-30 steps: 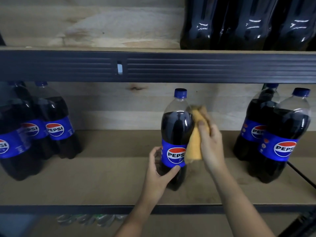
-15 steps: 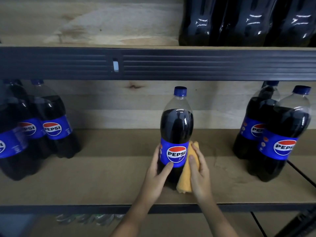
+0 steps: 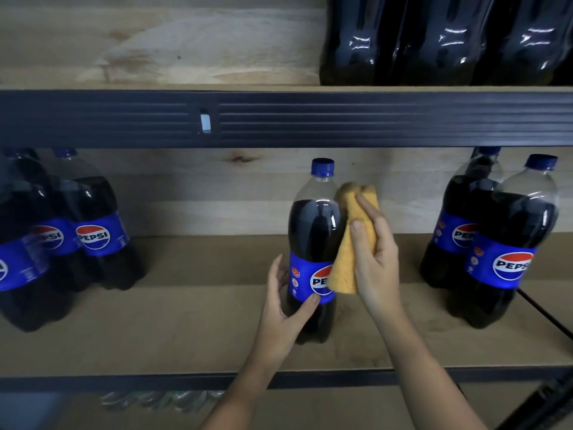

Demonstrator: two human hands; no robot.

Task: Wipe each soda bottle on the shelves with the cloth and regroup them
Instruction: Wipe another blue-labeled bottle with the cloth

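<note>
A Pepsi bottle (image 3: 316, 243) stands upright on the middle shelf (image 3: 186, 324), alone in the gap between two groups of the same bottles. The left hand (image 3: 286, 318) grips it low on its left side, fingers curled behind the blue label and the thumb pressed across the front just under the logo. The right hand (image 3: 373, 259) is closed around a folded orange cloth (image 3: 348, 243), pinching it between thumb and fingers and pressing it against the bottle's right flank; the cloth runs from the clear shoulder above the hand down over the right edge of the label, hiding part of the logo. The blue cap sits above and left of the right hand, uncovered.

Well out to the left of the left hand, a cluster of Pepsi bottles (image 3: 93, 234) stands near the back of the same shelf, the nearest ones cut off by the frame edge. To the right of the right hand, two more Pepsi bottles (image 3: 511, 249) stand close together, one partly behind the other. Above both hands runs the dark metal shelf beam (image 3: 341, 119), and on the upper shelf, up and to the right, the bottoms of dark soda bottles (image 3: 446, 41) stand side by side.
</note>
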